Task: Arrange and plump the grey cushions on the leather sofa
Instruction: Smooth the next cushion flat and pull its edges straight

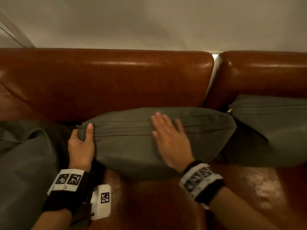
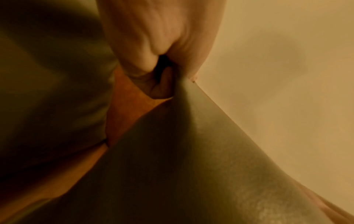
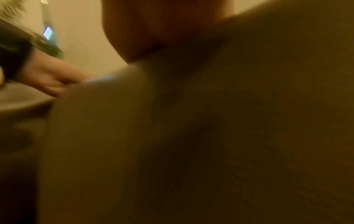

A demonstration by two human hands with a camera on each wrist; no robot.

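A grey cushion (image 1: 132, 141) stands on its edge on the brown leather sofa (image 1: 116, 80), zip seam up, leaning toward the backrest. My left hand (image 1: 82, 143) grips its left corner by the zip pull, thumb on top. The left wrist view shows my left hand (image 2: 153, 72) curled on the grey cushion (image 2: 191, 166) corner. My right hand (image 1: 167, 135) lies flat with straight fingers on the cushion's upper middle, blurred by motion. In the right wrist view the grey cushion (image 3: 210, 136) fills the frame, with my left hand (image 3: 49, 78) at its far end.
A second grey cushion (image 1: 269, 123) leans at the right against the other backrest section. A third grey cushion (image 1: 25, 163) lies at the left beside my left wrist. Bare leather seat (image 1: 166, 205) shows in front. A pale wall (image 1: 166, 22) rises behind the sofa.
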